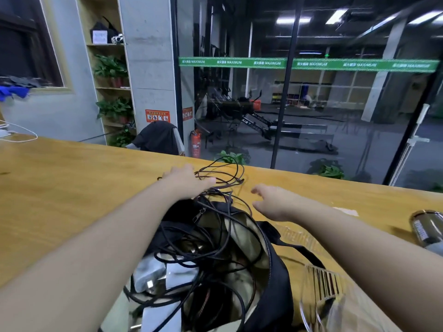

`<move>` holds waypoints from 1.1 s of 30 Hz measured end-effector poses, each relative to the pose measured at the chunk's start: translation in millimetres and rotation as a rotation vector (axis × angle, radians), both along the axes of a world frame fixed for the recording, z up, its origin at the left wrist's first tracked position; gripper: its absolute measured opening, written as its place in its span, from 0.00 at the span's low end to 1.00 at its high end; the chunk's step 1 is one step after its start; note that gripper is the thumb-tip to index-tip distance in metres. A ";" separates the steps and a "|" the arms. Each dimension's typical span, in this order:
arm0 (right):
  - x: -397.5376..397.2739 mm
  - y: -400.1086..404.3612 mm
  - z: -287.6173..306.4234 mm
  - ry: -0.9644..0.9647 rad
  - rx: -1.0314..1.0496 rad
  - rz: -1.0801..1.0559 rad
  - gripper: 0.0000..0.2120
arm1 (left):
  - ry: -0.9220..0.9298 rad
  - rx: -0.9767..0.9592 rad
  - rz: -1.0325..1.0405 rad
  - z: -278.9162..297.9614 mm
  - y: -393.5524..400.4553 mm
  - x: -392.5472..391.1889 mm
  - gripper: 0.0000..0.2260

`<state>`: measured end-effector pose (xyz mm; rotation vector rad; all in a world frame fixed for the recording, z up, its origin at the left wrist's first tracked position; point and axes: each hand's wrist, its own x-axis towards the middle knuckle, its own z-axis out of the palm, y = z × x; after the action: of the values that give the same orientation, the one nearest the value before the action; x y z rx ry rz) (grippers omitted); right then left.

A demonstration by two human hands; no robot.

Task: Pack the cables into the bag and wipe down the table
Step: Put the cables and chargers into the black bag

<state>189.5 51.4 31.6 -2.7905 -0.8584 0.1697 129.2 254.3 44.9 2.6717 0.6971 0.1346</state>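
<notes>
A white cable (18, 135) is being left looped at the far left of the wooden surface (72, 188). The left hand (189, 179) is being laid on a loose brown cable (223, 174) beyond the bag, though whether its fingers are curled round the cord cannot be told. A tangle of black cables (203, 255) is being held inside the open black bag (271, 271). The right hand (275, 202) is being held apart above the surface, fingers relaxed, nothing gripped. A dark can (429, 228) is lying at the far right.

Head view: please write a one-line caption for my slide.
Left hand on loose cables, right hand open, behind an open black bag.
</notes>
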 end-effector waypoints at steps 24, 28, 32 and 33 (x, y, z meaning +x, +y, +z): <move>66.0 -53.7 -40.7 0.237 -0.577 0.035 0.50 | 0.790 0.123 -0.187 3.0 -37.4 41.7 0.38; 69.0 -52.1 -39.7 0.250 -0.579 0.025 0.49 | 0.689 0.042 -0.174 -7.8 -28.2 40.9 0.33; 70.7 -50.3 -41.4 0.249 -0.596 0.021 0.50 | 0.489 0.050 -0.171 -15.4 -17.7 38.0 0.24; 70.8 -50.0 -41.3 0.244 -0.602 0.023 0.50 | 0.395 0.022 -0.162 -16.2 -15.0 37.9 0.21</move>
<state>260.3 1.4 -9.7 -3.1908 -0.8916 0.8873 167.2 239.3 28.7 2.7898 0.5875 -0.4418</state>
